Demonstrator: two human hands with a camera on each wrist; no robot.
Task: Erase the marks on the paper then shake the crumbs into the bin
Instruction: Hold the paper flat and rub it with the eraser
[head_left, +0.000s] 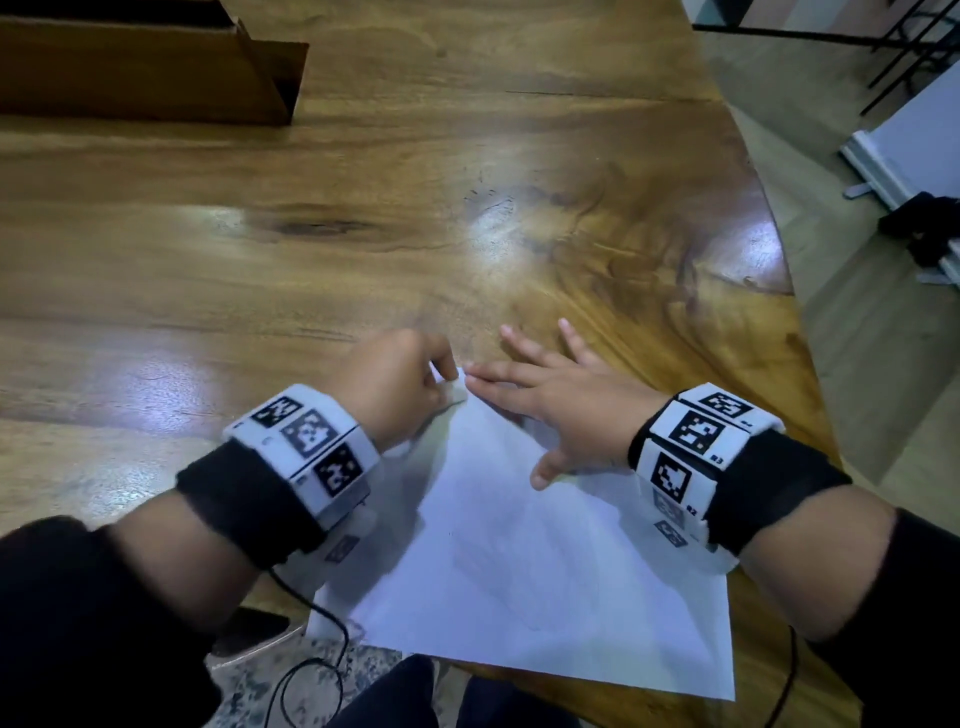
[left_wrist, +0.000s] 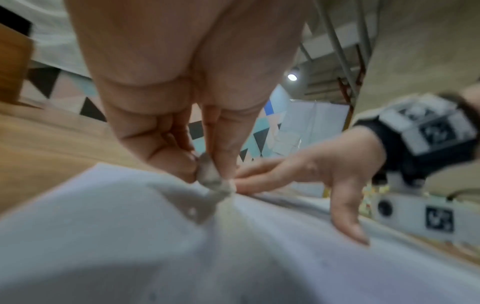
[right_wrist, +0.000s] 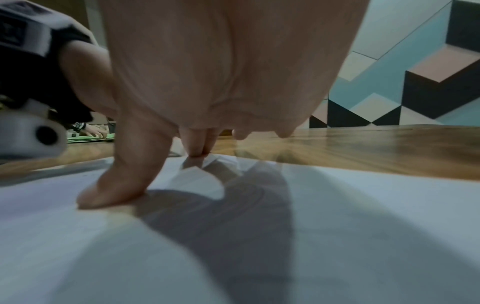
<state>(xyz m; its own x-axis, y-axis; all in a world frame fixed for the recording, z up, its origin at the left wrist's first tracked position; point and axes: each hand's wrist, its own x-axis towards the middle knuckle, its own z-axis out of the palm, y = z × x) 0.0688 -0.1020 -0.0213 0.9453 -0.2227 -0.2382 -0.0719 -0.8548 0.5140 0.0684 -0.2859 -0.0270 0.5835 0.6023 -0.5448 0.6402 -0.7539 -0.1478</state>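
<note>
A white sheet of paper (head_left: 545, 571) lies at an angle on the wooden table (head_left: 311, 234), its near edge hanging over the table's front. My left hand (head_left: 441, 371) pinches a small grey-white eraser (left_wrist: 211, 179) between thumb and fingers and holds it down on the paper's far corner. My right hand (head_left: 540, 405) lies flat beside it with fingers spread: the thumb (right_wrist: 116, 185) presses on the paper (right_wrist: 337, 226) and the outer fingertips reach onto the wood. In the left wrist view, the paper (left_wrist: 103, 226) is blurred. Any marks on it are too faint to see.
A brown wooden box (head_left: 145, 67) stands at the table's far left. The table's curved right edge (head_left: 779, 270) drops to the floor, where dark gear (head_left: 924, 228) lies. Black cables (head_left: 332, 623) hang from both wristbands. No bin shows.
</note>
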